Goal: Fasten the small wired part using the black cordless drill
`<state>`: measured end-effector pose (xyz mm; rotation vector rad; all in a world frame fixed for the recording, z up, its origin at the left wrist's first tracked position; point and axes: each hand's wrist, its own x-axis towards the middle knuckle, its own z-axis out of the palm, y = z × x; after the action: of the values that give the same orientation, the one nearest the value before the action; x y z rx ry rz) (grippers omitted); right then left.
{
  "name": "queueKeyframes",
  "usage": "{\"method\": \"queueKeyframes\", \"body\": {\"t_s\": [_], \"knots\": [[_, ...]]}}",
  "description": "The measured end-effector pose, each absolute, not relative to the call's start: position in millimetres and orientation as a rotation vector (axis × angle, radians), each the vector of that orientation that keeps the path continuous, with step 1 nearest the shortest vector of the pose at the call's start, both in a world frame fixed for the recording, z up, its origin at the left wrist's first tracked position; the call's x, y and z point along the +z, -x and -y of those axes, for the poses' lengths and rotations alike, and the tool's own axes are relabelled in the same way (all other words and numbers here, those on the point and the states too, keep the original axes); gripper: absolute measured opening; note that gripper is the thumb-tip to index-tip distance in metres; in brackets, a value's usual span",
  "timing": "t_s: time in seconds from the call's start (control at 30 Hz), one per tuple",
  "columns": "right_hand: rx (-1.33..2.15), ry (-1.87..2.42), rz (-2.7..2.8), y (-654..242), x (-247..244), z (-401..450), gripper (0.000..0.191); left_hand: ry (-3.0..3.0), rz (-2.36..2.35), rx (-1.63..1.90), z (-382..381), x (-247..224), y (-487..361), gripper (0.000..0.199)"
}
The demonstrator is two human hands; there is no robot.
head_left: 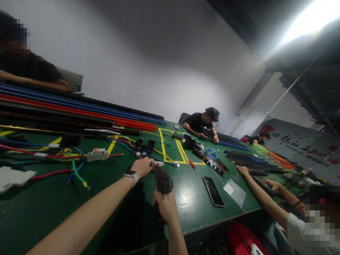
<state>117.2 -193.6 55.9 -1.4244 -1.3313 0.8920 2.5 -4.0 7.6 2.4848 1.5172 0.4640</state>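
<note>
— What are the hands doing?

— The right hand (165, 202) is clenched around the grip of a dark power screwdriver (162, 179), whose nose points at a small white-and-red part (157, 163) on the green bench (111, 198). The left hand (142, 166), with a watch (131, 174) on its wrist, is closed on that part, holding it down.

— Any containers nearby?

— A small blue tray (211, 154) sits further along the bench; I cannot tell what is in it. A clear plastic bag (235, 191) lies flat beside a phone (213, 191), seemingly holding nothing.

— What else?

— Loose coloured wires (61, 156) and a white breaker (97, 154) to the left. A co-worker's arm (261, 194) rests on the bench at the right.
</note>
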Motion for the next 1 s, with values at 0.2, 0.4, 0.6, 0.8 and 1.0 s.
{"method": "queueKeyframes", "body": {"t_s": [0.2, 0.4, 0.6, 0.8, 1.0], "knots": [[0.910, 1.400, 1.327, -119.0, 53.3, 192.8, 0.008, -2.453, -1.526, 0.457, 5.2, 9.6, -3.2, 0.041], [0.888, 1.430, 1.335, -118.2, 54.9, 193.3, 0.009, -2.469, -1.526, 0.454, 4.3, 7.9, -3.7, 0.041], [0.894, 1.362, 1.364, -120.0, 49.5, 191.8, 0.009, -2.494, -1.514, 0.470, 4.0, 7.2, -2.7, 0.042], [0.915, 1.367, 1.339, -119.0, 52.4, 192.1, 0.008, -2.478, -1.531, 0.455, 3.8, 7.7, -3.4, 0.041], [0.911, 1.364, 1.358, -120.0, 49.9, 191.9, 0.009, -2.478, -1.507, 0.461, 3.8, 8.2, -2.6, 0.041]]}}
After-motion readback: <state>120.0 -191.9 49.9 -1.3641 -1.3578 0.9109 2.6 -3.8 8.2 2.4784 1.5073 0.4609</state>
